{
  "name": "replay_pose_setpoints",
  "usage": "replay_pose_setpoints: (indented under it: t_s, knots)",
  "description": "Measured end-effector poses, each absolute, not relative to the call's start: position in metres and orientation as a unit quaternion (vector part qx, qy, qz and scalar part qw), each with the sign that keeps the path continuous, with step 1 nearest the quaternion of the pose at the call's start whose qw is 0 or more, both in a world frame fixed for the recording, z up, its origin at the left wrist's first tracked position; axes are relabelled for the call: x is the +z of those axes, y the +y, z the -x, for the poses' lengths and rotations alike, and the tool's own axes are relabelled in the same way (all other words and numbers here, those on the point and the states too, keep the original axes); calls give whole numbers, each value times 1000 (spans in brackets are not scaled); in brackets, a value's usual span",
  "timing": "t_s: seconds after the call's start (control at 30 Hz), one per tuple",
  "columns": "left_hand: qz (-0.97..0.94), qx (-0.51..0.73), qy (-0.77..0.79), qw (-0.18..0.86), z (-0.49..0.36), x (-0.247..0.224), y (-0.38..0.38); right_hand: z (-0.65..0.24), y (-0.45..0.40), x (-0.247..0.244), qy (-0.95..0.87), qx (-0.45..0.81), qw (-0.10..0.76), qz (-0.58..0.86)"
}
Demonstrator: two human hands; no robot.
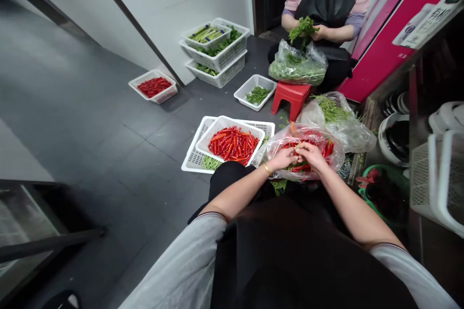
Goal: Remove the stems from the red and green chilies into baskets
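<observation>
My left hand (284, 158), with a gold bracelet at its wrist, and my right hand (311, 155) meet over a clear plastic bag (266, 152) of red chili peppers (328, 148). The fingers of both hands are closed in a pinch, tips nearly touching. A small green bit like a chili stem shows at the right fingertips. What the left fingers hold is hidden. Just left of the bag, a white basket (203, 144) heaped with red chilies (235, 144) rests on a larger white basket (188, 161) with green pods (212, 162) in it.
A co-worker (328, 5) sits opposite, handling leafy greens over a bag (299, 70) by a red stool (293, 96). Stacked vegetable baskets (232, 65), a small basket of greens (250, 104) and a chili basket (161, 98) stand on the floor. Shelves with dishes (393, 137) line the right.
</observation>
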State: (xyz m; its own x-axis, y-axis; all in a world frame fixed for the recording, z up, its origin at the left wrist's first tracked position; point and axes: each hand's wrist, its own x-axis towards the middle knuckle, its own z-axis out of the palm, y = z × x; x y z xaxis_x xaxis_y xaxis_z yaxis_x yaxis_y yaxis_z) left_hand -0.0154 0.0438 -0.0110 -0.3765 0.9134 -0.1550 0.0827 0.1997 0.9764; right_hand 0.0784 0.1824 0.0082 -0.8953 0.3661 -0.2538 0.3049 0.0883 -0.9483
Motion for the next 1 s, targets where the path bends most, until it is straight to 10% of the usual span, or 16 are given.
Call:
replay_pose_setpoints:
  t_s: [0.2, 0.8, 1.0]
  knots:
    - [-236, 447, 647, 570, 1, -34, 29, -75, 167, -16, -785, 556, 49, 268]
    - [-404, 422, 667, 463, 22, -34, 22, -75, 181, -39, -743, 619, -143, 212]
    - [-341, 273, 844, 310, 45, -39, 28, -18, 215, -48, -939, 255, 2, 229]
